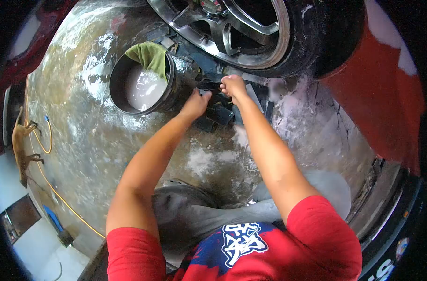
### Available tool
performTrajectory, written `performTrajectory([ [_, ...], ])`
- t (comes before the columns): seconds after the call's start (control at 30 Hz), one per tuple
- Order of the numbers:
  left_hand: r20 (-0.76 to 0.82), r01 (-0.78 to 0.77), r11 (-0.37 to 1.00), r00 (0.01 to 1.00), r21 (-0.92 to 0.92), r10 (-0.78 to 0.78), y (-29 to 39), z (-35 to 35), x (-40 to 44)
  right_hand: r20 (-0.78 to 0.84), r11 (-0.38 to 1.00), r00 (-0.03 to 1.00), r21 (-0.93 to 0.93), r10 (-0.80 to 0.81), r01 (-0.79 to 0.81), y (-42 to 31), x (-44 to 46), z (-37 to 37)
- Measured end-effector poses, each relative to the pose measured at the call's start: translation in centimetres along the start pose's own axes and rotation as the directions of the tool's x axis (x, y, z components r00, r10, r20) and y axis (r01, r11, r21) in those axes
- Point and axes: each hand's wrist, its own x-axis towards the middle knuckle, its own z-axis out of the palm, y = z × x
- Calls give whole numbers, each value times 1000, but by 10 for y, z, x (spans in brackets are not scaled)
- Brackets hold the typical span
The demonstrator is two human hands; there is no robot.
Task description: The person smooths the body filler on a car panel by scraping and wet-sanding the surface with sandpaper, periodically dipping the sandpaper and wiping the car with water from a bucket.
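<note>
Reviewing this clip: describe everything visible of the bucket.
The bucket is round, black and apparently plastic, with a thick rim. It stands upright on the wet floor, left of the left hand and apart from it. Cloudy, pale liquid sits inside, glinting with reflected light. A green cloth drapes over the far rim, partly hanging inside. No handle is discernible.

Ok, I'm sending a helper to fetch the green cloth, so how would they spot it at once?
Find the spoked wheel at the top. Below it to the left, on the wet floor, stands a black bucket of pale liquid. The cloth drapes over its upper edge, yellowish green against the dark bucket.
</note>
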Motion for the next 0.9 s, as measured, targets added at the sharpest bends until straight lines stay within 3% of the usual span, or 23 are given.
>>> performTrajectory([
  [0.03,38,100,967,995,-236,-94,12,-6,-3,46,999,999,40,5,-7,1,-7,-3],
  [0.07,68,163,810,986,-563,-151,25,-4,-12,92,997,996,82,7,-14,0,-12,-6],
  [0.17,-119,-66,722,993,-689,-23,31,-4,-1,198,993,980,121,-19,-6,-3,-29,-18],
  [0.23,-177,-128,685,984,-717,-1,40,-7,2,223,993,975,118,-21,-5,-2,-34,-27],
  [0.3,-250,-166,656,968,-736,-35,60,-10,-2,159,996,987,85,-16,2,-1,-36,-39],
  [0.37,-222,-228,586,971,-778,82,76,-25,-4,52,998,999,66,-14,10,5,-32,-54],
  [0.47,-159,-222,547,974,-807,160,103,-53,-24,41,998,998,44,-54,52,11,-32,-63],
  [0.6,-95,-233,616,964,-752,248,119,-87,-41,71,997,997,-57,-42,46,9,-35,-55],
  [0.7,-105,-286,541,935,-791,340,131,-113,-51,100,992,991,-88,-87,96,8,-27,-46],
  [0.73,-219,-297,614,955,-731,202,140,-127,-59,120,988,986,-96,-112,124,6,-26,-41],
  [0.77,-230,-315,674,949,-668,216,141,-149,-68,149,979,981,-145,-120,142,5,-25,-38],
  [0.8,-139,-337,719,937,-608,321,132,-178,-64,178,968,976,-195,-126,161,0,-28,-35],
  [0.87,-62,-320,754,935,-574,351,100,-227,-54,271,932,945,-258,-183,255,-9,-35,-31],
  [0.9,-103,-257,904,966,-341,236,104,-246,-75,334,905,913,-268,-235,331,-12,-40,-26],
])
